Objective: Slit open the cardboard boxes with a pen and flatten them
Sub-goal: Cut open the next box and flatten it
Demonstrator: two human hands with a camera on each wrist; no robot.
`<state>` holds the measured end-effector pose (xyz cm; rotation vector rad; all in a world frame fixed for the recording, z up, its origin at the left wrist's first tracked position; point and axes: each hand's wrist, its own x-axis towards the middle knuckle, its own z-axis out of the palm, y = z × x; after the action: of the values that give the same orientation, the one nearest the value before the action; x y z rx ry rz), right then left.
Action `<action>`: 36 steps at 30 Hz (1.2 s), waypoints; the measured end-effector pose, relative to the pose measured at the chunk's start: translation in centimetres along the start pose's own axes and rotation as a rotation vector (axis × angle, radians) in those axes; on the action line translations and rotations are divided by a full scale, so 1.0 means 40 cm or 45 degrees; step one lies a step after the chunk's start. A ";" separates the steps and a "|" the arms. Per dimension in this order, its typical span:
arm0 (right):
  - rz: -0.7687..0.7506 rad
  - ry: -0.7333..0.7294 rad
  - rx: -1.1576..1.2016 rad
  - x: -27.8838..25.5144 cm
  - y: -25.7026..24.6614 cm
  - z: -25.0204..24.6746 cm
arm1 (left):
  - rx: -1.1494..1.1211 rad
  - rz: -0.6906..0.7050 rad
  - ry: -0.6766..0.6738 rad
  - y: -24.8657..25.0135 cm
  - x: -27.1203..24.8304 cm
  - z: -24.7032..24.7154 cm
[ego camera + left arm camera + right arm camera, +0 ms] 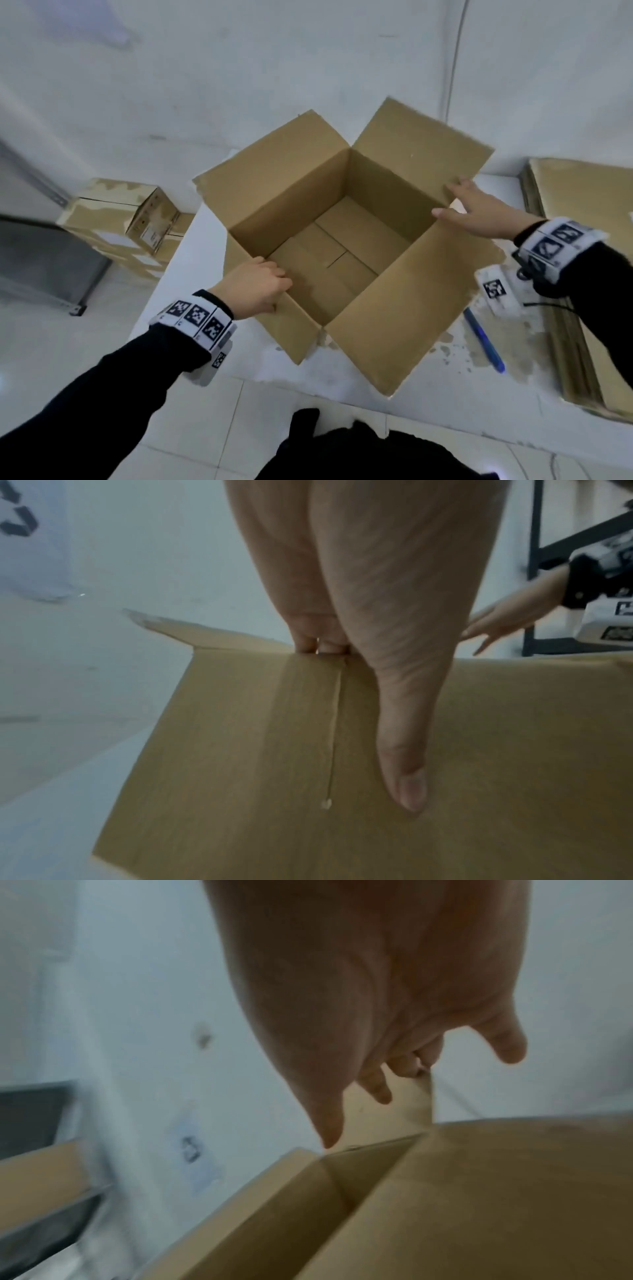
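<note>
So my left hand (pixel 255 286) grips the open box (pixel 342 219) rim, right hand (pixel 469 212) spread loose on it; flattening's next, I'd say, with the bottom flaps looking closed.

The open box (pixel 329 240) fills the middle of the white table (pixel 212 342), its four flaps splayed outward. The left hand (pixel 255 287) blocks the rim at 8 o'clock, the right hand (pixel 479 212) at 2 o'clock. The box's hollow stands open from above. At 4 o'clock a blue pen (pixel 483 339) lies on bare tabletop; beyond it, at 3 o'clock, flattened cardboard (pixel 582 274) is stacked. Taped boxes (pixel 120 219) crowd 9 o'clock.
</note>
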<state>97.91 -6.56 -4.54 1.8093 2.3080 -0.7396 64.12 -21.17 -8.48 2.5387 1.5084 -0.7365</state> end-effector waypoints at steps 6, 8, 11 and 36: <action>0.146 0.007 0.078 0.065 0.019 0.048 | 0.042 -0.045 0.003 -0.020 0.007 -0.004; 0.159 0.029 -0.066 0.075 0.004 0.045 | 0.124 -0.104 -0.016 -0.038 0.009 -0.014; 0.256 -0.197 -0.042 0.091 -0.003 0.039 | 0.154 -0.274 -0.127 -0.071 0.012 -0.031; -0.114 0.423 0.977 -0.225 -0.045 0.588 | -0.984 -0.756 0.398 0.113 0.211 -0.324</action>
<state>93.97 -25.20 -21.12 2.2583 2.5219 -1.6266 75.85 -12.52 -1.62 1.6808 2.1290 0.2308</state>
